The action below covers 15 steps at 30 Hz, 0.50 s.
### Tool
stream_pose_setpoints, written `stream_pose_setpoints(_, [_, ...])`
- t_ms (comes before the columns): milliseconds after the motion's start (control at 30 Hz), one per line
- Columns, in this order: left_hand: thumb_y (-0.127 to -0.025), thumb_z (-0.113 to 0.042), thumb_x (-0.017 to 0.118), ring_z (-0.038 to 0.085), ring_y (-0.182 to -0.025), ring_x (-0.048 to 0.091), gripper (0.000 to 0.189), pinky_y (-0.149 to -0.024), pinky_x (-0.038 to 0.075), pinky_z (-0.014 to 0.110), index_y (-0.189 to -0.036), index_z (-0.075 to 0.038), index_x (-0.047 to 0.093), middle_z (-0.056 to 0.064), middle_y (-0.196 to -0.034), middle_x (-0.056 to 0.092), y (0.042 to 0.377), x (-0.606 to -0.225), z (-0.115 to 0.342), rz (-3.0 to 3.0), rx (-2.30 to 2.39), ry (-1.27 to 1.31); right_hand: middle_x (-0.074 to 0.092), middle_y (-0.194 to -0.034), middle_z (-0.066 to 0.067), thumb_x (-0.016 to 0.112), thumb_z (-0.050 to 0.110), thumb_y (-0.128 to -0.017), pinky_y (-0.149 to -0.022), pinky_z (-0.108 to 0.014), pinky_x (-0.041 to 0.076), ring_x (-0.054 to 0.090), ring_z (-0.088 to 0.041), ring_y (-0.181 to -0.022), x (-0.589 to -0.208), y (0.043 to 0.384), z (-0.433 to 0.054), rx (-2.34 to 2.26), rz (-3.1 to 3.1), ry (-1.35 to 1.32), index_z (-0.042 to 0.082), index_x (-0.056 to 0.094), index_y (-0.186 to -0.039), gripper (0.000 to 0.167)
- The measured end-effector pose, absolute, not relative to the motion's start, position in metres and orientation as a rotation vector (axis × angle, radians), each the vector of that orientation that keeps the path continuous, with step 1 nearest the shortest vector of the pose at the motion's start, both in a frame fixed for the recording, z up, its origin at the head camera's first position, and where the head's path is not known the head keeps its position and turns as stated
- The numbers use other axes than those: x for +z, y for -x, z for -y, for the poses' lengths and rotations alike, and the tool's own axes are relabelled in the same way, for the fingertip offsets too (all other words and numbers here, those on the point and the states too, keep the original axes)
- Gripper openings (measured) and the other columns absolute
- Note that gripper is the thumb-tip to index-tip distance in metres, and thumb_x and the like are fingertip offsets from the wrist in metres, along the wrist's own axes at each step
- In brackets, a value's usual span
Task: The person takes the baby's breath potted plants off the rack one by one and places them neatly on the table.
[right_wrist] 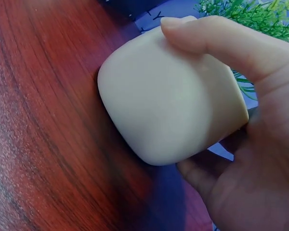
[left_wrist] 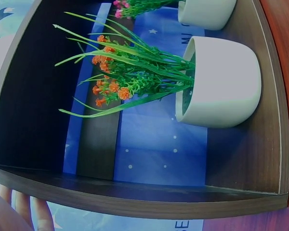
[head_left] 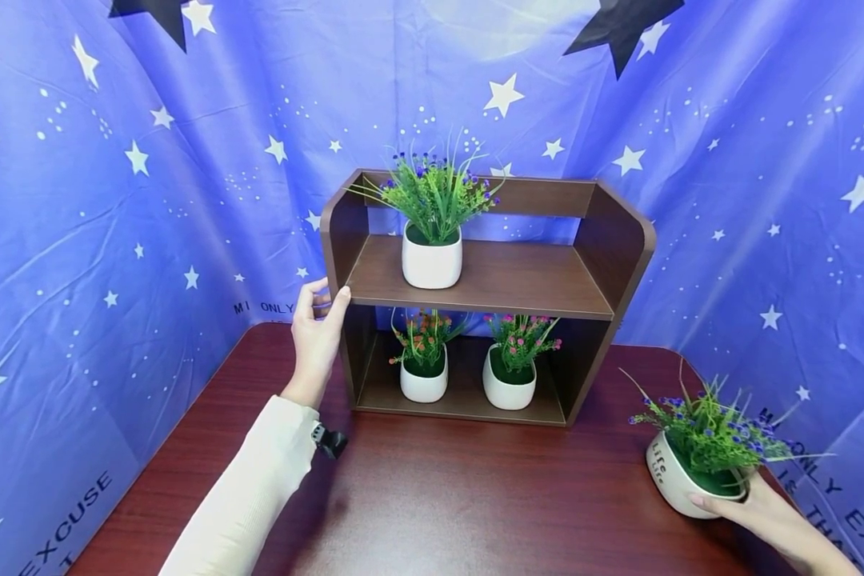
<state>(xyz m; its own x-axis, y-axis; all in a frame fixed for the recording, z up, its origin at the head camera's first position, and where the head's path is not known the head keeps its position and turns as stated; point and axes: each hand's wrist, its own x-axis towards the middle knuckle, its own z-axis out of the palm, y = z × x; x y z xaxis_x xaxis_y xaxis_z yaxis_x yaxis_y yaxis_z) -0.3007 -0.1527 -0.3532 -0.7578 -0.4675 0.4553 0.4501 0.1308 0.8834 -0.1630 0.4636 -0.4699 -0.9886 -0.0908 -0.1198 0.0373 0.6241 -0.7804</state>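
My left hand (head_left: 318, 332) grips the left side panel of a brown two-tier shelf (head_left: 475, 300), thumb at the front edge and fingers on the outer face. In the left wrist view, fingers (left_wrist: 42, 214) show beyond that panel. At the right, my right hand (head_left: 770, 512) holds a white potted plant (head_left: 680, 480) with purple flowers, marked "Life". The pot is tilted over the table. The right wrist view shows the thumb (right_wrist: 188, 38) across the white pot (right_wrist: 159, 101), with other fingers partly hidden on the far side.
A purple-flowered potted plant (head_left: 432, 260) stands on the upper tier, left of its middle. Below are an orange-flowered one (head_left: 423, 384) and a pink-flowered one (head_left: 510, 390). The shelf stands on a dark red table (head_left: 418, 496). Blue star-patterned cloth (head_left: 209, 176) hangs around the back and sides.
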Motion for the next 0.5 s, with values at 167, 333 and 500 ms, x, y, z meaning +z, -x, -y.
stream_pose_setpoints(167, [-0.091,-0.026,0.076,0.016,-0.088,0.057,0.036,-0.076,0.046,0.028,-0.121,-0.011,0.065,0.001,-0.094,0.058,0.3007,-0.3543,0.1535,1.727,-1.713,-0.015,-0.007,-0.153,-0.043,0.056,0.031,-0.102,-0.095,-0.017,0.035,0.0,-0.056,-0.138,-0.4676,0.1657,-0.4644,-1.282,-2.65,0.005,0.005,-0.027,-0.152,0.1])
stream_pose_setpoints(333, [-0.091,-0.025,0.075,0.016,-0.088,0.057,0.035,-0.076,0.046,0.028,-0.121,-0.011,0.065,0.001,-0.093,0.058,0.301,-0.3538,0.1531,1.728,-1.705,-0.014,-0.006,-0.155,-0.041,0.055,0.028,-0.103,-0.081,-0.001,0.025,-0.002,-0.049,-0.141,-0.4694,0.1638,-0.4638,-1.316,-2.686,0.051,0.008,-0.025,-0.154,0.097])
stream_pose_setpoints(500, [-0.091,-0.025,0.075,0.017,-0.088,0.057,0.035,-0.076,0.045,0.027,-0.121,-0.009,0.065,0.001,-0.094,0.057,0.3027,-0.3535,0.1526,1.711,-1.727,-0.007,-0.009,-0.155,-0.04,0.057,0.029,-0.103,-0.119,-0.031,0.005,-0.011,-0.044,-0.143,-0.4639,0.1659,-0.4606,-1.364,-2.72,0.012,0.007,-0.023,-0.154,0.097])
